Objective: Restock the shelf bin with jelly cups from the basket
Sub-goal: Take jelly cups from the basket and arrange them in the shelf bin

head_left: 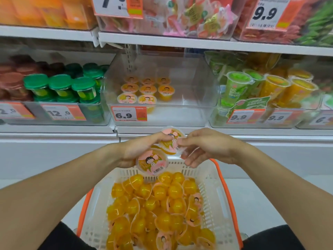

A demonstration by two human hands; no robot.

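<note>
Head view:

- Left hand [138, 150] curled round two jelly cups: lower jelly cup [152, 163] lid-up against the palm, upper jelly cup [172, 139] tilted lid toward the camera, pinched at the fingertips.
- Right hand [203, 147] meeting the upper jelly cup at its 3 o'clock rim, thumb and forefinger closing on the edge; whether bearing the cup's weight or merely touching, impossible to tell. Remaining fingers loosely bent over the basket [214, 179], holding nothing else.
- Shelf bin [162, 112] straight ahead at 12 o'clock from both hands, above them, open along its front top edge.
- Rows of shelved cups [146, 90] crowded into the bin's 9 o'clock half, lids up; 3 o'clock half bare to the floor.
- Right hand the nearer one to that bare half; judged the easier route, up and slightly toward 1 o'clock.
- Clear front wall with price tag [128, 113] rising between hands and bin floor: cups must go over it, not through.
- Upper shelf edge [198, 42] capping the opening at 12 o'clock; headroom seems generous.
- Basket at 6 o'clock below the hands, piled with loose cups [158, 210], mostly overturned.
</note>
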